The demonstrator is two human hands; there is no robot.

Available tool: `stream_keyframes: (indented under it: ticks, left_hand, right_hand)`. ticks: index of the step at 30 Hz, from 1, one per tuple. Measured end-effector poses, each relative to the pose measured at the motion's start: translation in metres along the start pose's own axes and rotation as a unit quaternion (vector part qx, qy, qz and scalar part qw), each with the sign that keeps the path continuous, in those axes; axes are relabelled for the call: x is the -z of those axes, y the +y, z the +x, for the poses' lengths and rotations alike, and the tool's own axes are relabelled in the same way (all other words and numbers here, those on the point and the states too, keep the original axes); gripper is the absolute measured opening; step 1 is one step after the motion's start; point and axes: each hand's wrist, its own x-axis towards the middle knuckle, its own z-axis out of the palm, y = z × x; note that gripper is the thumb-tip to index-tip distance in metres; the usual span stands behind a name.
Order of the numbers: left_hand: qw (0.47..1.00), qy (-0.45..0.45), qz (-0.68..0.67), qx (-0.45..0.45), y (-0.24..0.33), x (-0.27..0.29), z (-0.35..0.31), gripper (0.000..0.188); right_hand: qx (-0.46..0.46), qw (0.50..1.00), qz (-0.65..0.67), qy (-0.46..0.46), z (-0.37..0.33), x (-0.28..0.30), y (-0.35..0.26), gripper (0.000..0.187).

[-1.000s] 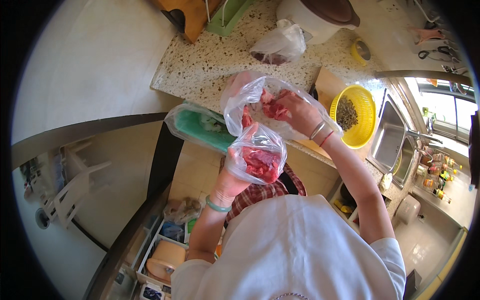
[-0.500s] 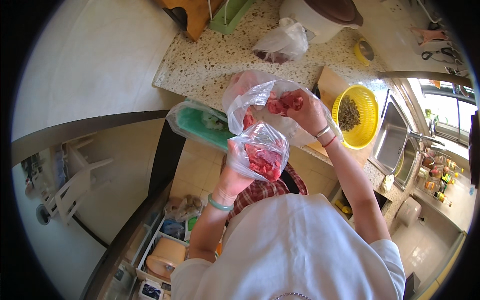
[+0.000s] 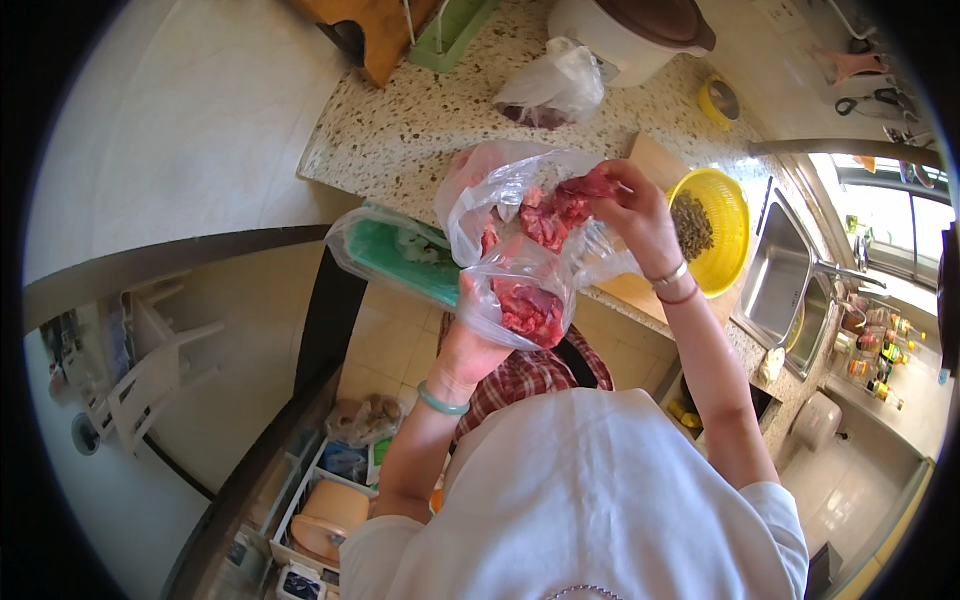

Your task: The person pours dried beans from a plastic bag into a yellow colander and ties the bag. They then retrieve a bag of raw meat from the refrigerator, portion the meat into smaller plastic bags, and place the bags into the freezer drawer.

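My left hand (image 3: 475, 350) is closed round a small clear plastic bag (image 3: 485, 300) with red raw meat (image 3: 530, 312) inside, held at the counter's front edge. My right hand (image 3: 637, 205) pinches a piece of raw meat (image 3: 565, 208) by its far end, lifted over a larger clear plastic bag (image 3: 480, 190) lying on the counter. More meat shows inside that larger bag. The piece's lower end hangs just above the small bag's opening. My left fingertips are partly hidden by plastic.
A yellow colander (image 3: 738, 225) with small brownish pieces stands on a wooden cutting board (image 3: 655, 160) at right, beside the sink (image 3: 775, 260). A tied plastic bag (image 3: 560, 85) and a white pot (image 3: 620, 40) are farther back. A green bin (image 3: 400, 255) hangs at the front edge.
My right hand has moved right and slightly up, raising the meat so more of it shows. The small bag in my left hand has sagged a little and its plastic has shifted.
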Motion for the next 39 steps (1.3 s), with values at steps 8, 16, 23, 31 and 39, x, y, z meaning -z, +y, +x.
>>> stream_keyframes:
  ticks: [8,16,23,31,39]
  left_hand:
    - [0.997,0.006,0.071,-0.019,0.000,-0.019,0.014,0.095]
    - [0.974,-0.052,0.216,0.049,0.007,-0.020,0.009,0.092]
    - [0.997,-0.040,0.063,0.025,-0.024,-0.014,0.002,0.061]
    - [0.994,-0.093,0.003,0.061,-0.036,0.007,0.000,0.057]
    - [0.995,-0.044,0.036,0.080,-0.028,0.002,-0.001,0.052]
  right_hand:
    - [0.103,0.978,-0.095,-0.154,-0.049,-0.019,-0.075,0.030]
    - [0.158,0.932,-0.248,-0.212,-0.067,-0.035,-0.071,0.034]
    - [0.151,0.939,-0.276,-0.136,-0.070,-0.015,-0.056,0.043]
    - [-0.169,0.963,-0.018,-0.210,-0.081,0.003,-0.008,0.034]
    - [0.030,0.986,-0.146,-0.069,-0.083,-0.015,-0.024,0.016]
